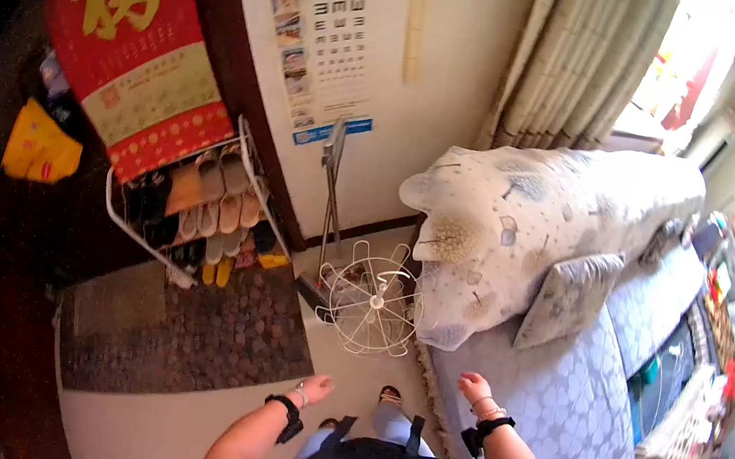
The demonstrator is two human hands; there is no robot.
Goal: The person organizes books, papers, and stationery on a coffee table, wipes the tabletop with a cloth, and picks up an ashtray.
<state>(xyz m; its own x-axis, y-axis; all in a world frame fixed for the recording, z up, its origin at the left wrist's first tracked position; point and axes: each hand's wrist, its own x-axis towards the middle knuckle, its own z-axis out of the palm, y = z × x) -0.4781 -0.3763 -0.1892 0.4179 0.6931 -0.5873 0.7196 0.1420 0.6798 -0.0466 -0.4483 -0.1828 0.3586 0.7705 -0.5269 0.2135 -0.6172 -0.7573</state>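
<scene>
My left hand (316,388) hangs in front of my body at the lower middle, its fingers loosely curled with nothing seen in them. Bracelets and a black wrist strap circle that wrist. To its right, my right hand (474,389) is held over the front edge of the sofa (540,401), also curled and showing no object. It wears a bracelet and a black strap too. Ahead of both hands a white wire rack (376,302) with a round spoked top stands on the floor. Neither hand touches it.
A shoe rack (221,210) full of shoes stands by the door, beyond a dark patterned mat (195,337). A folded metal stand (333,179) leans by the wall under an eye chart (333,30). A patterned cover (544,225) and a cushion (569,298) lie on the sofa.
</scene>
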